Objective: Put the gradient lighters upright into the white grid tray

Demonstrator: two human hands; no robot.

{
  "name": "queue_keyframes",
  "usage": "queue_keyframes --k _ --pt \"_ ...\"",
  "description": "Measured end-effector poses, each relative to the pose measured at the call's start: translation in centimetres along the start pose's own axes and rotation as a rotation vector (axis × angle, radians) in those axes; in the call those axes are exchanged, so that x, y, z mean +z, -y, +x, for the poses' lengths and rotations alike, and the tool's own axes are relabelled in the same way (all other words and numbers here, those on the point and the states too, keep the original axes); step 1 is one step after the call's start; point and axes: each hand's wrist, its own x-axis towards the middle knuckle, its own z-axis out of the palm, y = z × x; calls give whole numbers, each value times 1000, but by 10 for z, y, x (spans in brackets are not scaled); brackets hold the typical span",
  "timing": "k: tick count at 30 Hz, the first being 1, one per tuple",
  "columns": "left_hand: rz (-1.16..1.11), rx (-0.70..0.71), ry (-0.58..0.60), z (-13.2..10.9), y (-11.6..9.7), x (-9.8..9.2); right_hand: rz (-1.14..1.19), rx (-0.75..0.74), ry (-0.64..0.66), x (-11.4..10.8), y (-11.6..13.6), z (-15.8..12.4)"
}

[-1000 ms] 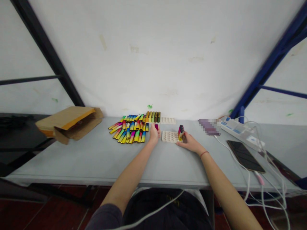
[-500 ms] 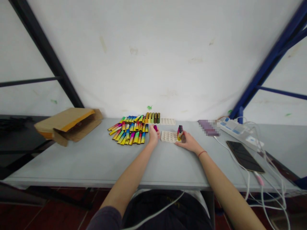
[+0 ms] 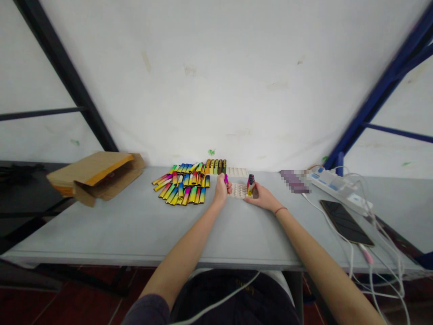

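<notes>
Closed round a purple tube, my left hand is just left of a white tray with rows of round holes. Several dark-topped, purple and yellow tubes stand upright in a line at the tray's right end. My right hand touches that end of the tray, with thumb and fingers spread around its edge. Many shiny multicoloured tubes lie in rows to the left. Behind, orange, green and brown tubes stand in a block beside a second white tray.
An open cardboard box lies on the left of the grey table. On the right are a blurred purple item, a white power strip, a dark phone and tangled white cables.
My left hand has moved right and slightly up with the purple tube, and now overlaps the tray's left end. My right hand and the near tray have shifted slightly left.
</notes>
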Motion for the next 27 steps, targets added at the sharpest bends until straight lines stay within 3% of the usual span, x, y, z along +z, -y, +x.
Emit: queue_keyframes --k 4,8,17,22,27 --pt "291 289 203 -10 12 9 -22 -15 -69 7 -2 -6" --pt "548 508 292 -16 23 13 -49 -30 -44 5 0 -8" --pt "724 549 440 -9 35 8 24 -55 -63 7 -4 -7" --pt "813 604 397 -10 32 9 37 -77 -68 10 -9 -6" --pt "1027 771 371 -16 26 9 39 -76 -78 9 -7 -7"
